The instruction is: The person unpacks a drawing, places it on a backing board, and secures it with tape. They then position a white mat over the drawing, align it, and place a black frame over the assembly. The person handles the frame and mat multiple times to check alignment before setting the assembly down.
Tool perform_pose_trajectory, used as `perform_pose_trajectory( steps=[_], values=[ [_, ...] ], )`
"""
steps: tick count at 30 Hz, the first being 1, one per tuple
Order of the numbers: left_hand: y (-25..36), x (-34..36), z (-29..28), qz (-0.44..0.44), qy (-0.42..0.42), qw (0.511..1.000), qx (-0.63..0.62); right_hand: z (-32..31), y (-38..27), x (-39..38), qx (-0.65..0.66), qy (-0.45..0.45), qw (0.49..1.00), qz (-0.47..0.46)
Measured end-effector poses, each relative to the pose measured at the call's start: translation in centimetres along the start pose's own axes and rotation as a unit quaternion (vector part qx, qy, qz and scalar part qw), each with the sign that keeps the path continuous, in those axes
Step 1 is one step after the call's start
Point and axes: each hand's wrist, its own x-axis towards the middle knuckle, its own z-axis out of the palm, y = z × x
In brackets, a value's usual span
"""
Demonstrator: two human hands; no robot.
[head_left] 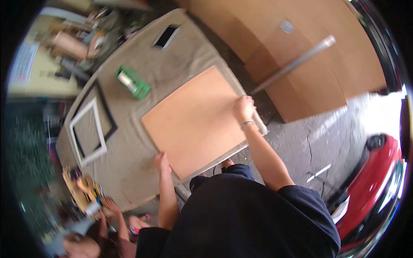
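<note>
A flat rectangular tan board (195,122) lies on the cloth-covered table (122,170) in front of me. My left hand (161,162) is closed at the board's near left edge, thumb side up. At its right edge, my right hand (245,108) is closed around the border near the table's side, with a bracelet on the wrist. The fingers under the board are hidden. Left of the board rests a green and white package (133,82). A white frame (101,135) overlaps a black frame (110,112) further left.
A dark-screened phone (166,36) lies at the far end. Another person's hand (112,205) is beside a wooden tray (72,189) of tools and tape at lower left. Large cardboard sheets (301,64) and a metal bar (297,62) stand right. A red vehicle (372,180) is beyond.
</note>
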Motion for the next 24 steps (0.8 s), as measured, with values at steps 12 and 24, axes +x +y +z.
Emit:
perform_pose_trajectory(
  steps=[12, 24],
  values=[
    [1.5, -2.3, -3.3, -0.1, -0.134, 0.983, -0.081, -5.8, 8.1, 5.0, 0.466, -0.36, 0.804, -0.086],
    [1.0, -5.9, -16.5, -0.079, -0.151, 0.977, -0.128, -9.0, 4.1, -4.5, 0.553, -0.422, 0.701, -0.156]
  ],
)
